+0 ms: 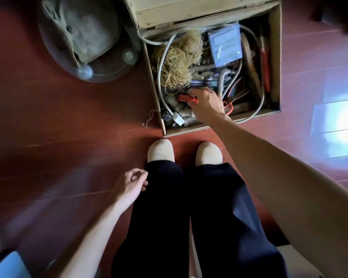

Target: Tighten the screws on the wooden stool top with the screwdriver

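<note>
Open wooden box [189,130] of rough planks, on glossy red-brown plank floor [68,127]: tangled straw-coloured fibre [179,61], grey cable [161,77], mixed tools. Right hand [208,103] inside, thumb and curled fingers pinching a red-handled tool [186,97] (screwdriver or not, cannot tell). Left hand [132,182] loosely curled, holding nothing, beside dark trouser leg [159,217]

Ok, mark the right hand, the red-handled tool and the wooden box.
right hand [208,103]: head view, back of hand.
red-handled tool [186,97]: head view, red handle.
wooden box [189,131]: head view, front wall.

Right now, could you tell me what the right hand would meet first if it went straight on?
Most likely the red-handled tool just ahead of the right hand; they may already touch, since depth is unclear.
</note>
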Available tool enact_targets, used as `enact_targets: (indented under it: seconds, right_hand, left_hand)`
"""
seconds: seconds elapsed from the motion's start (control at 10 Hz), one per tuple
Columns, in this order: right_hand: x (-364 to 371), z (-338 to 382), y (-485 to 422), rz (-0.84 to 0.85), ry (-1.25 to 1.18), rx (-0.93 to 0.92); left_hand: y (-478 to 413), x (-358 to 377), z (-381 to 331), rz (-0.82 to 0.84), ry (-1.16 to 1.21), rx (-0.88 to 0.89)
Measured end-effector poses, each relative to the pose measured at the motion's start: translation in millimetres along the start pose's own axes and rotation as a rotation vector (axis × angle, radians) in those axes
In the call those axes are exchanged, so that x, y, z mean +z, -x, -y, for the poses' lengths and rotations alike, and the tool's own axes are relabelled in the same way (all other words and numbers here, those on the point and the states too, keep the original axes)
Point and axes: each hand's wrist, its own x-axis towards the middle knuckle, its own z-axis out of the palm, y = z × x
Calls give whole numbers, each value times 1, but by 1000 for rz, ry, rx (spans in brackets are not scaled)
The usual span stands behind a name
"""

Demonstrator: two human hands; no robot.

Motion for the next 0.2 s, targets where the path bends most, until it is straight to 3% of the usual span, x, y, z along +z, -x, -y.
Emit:
enact_targets:
  seconds: [0.2]
  right_hand:
    - [-26,1,47,-83,-183,110]
  left_hand:
    - [18,-11,-9,12,-64,24]
